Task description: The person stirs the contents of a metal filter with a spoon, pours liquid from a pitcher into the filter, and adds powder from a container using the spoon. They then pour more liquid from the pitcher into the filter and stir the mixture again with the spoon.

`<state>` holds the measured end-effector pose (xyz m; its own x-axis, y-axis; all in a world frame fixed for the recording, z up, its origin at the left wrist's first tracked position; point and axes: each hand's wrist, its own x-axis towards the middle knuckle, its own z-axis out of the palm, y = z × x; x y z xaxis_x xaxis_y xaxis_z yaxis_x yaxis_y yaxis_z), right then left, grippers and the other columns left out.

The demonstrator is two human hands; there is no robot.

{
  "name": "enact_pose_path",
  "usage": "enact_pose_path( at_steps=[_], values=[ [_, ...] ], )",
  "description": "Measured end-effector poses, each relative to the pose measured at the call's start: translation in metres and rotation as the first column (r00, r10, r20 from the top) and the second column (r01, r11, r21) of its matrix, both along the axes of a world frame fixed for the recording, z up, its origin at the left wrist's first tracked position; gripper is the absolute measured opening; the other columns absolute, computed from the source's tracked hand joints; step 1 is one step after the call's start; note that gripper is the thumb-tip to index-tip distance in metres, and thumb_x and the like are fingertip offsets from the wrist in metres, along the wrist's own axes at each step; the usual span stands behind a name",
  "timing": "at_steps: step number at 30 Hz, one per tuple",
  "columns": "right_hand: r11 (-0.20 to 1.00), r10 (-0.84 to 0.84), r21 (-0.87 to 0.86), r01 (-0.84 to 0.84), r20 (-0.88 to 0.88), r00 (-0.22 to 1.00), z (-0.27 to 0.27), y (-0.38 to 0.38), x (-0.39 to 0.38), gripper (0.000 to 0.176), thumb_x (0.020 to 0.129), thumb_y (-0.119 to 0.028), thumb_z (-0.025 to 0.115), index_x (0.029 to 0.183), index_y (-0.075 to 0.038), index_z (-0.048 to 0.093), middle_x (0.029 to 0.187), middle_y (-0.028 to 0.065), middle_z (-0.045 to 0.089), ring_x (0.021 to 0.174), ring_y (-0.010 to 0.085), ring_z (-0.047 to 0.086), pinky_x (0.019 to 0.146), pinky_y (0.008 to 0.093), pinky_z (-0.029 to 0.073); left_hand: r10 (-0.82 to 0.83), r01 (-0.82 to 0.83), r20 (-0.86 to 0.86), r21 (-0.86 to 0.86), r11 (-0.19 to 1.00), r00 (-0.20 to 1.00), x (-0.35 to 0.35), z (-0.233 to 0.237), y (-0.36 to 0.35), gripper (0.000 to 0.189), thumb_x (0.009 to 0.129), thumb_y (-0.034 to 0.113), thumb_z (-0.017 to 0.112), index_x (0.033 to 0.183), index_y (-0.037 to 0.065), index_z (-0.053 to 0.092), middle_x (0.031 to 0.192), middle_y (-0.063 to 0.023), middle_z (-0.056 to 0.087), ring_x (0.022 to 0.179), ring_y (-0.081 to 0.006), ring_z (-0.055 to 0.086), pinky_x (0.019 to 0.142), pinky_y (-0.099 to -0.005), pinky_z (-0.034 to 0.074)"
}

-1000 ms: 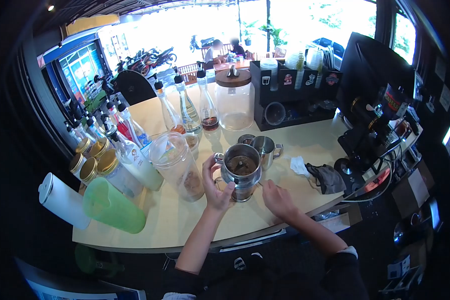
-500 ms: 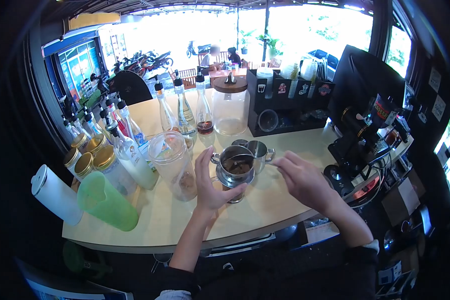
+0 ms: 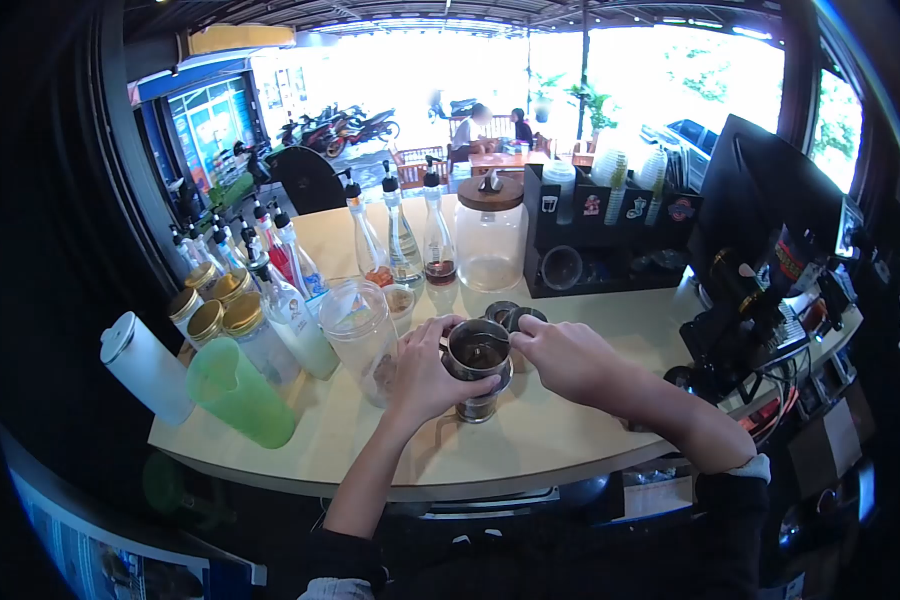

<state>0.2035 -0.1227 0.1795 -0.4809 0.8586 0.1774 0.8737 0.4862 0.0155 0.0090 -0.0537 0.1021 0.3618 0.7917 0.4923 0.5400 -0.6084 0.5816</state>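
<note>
My left hand [image 3: 432, 375] is wrapped around the side of a metal coffee dripper [image 3: 476, 362], thumb along its front. The dripper sits upright on a small glass [image 3: 478, 409], with dark contents inside. My right hand [image 3: 575, 360] is closed at the dripper's right rim, pinching a thin handle that looks like a spoon's; its tip goes down into the dripper. Right behind stands a metal cup [image 3: 525, 317], partly hidden by my right hand. A tall clear plastic jug [image 3: 355, 330] stands just left of my left hand.
Pump bottles [image 3: 440, 240], gold-lidded jars [image 3: 242, 315], a green pitcher [image 3: 235, 395] and a white pitcher [image 3: 148, 370] crowd the left. A wood-lidded jar [image 3: 490, 240] and black cup organizer [image 3: 610, 235] stand behind. A monitor [image 3: 770, 210] is at right. Two people sit outside.
My right hand has moved left, closer over the dripper's rim, with the handle. My left hand's fingers have closed more around the dripper. The whole view has shifted somewhat.
</note>
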Motion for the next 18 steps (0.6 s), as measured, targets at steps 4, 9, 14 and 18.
enact_pose_path(
  at_steps=[4,9,14,18],
  values=[
    [0.997,0.068,0.043,-0.065,-0.072,0.995,-0.008,0.009,0.01,0.013,0.081,-0.003,0.053,0.092,0.003,0.057,0.095,0.0164,0.056,0.078,0.0319,0.065,0.066,0.0414,0.053,0.065,-0.064,0.018,-0.058,0.996,0.998,0.002,0.001,-0.003,0.085,0.052,0.053,0.084,0.115,0.004,0.055,0.106,-0.0099,0.062,0.105,-0.0255,0.058,0.098,-0.0394,0.037],
    [0.987,0.16,0.051,-0.153,-0.204,0.966,-0.008,0.001,0.004,0.015,0.084,-0.003,0.056,0.098,0.001,0.059,0.088,0.0139,0.058,0.075,0.0326,0.063,0.063,0.0412,0.051,0.084,-0.084,0.007,-0.028,0.996,0.996,0.002,-0.008,-0.004,0.078,0.051,0.049,0.086,0.11,0.005,0.057,0.104,-0.0084,0.062,0.1,-0.0248,0.06,0.092,-0.0387,0.042],
    [0.92,0.389,0.186,-0.345,-0.544,0.743,-0.017,0.013,0.014,0.013,0.085,-0.007,0.061,0.096,-0.001,0.062,0.085,0.0132,0.059,0.071,0.0315,0.062,0.061,0.0408,0.05,0.03,-0.028,0.167,-0.015,0.999,0.985,0.009,-0.013,-0.005,0.074,0.049,0.039,0.089,0.108,0.007,0.056,0.101,-0.0073,0.061,0.095,-0.0249,0.062,0.086,-0.0377,0.046],
    [0.891,0.449,0.326,-0.316,-0.535,0.716,-0.027,0.008,0.021,0.018,0.085,-0.008,0.064,0.101,-0.002,0.06,0.088,0.0117,0.058,0.071,0.0306,0.061,0.061,0.0391,0.051,0.044,-0.062,0.137,0.13,0.99,0.99,0.004,-0.007,-0.009,0.074,0.049,0.032,0.088,0.111,0.008,0.054,0.103,-0.0062,0.06,0.099,-0.024,0.06,0.089,-0.039,0.043]
  ],
)
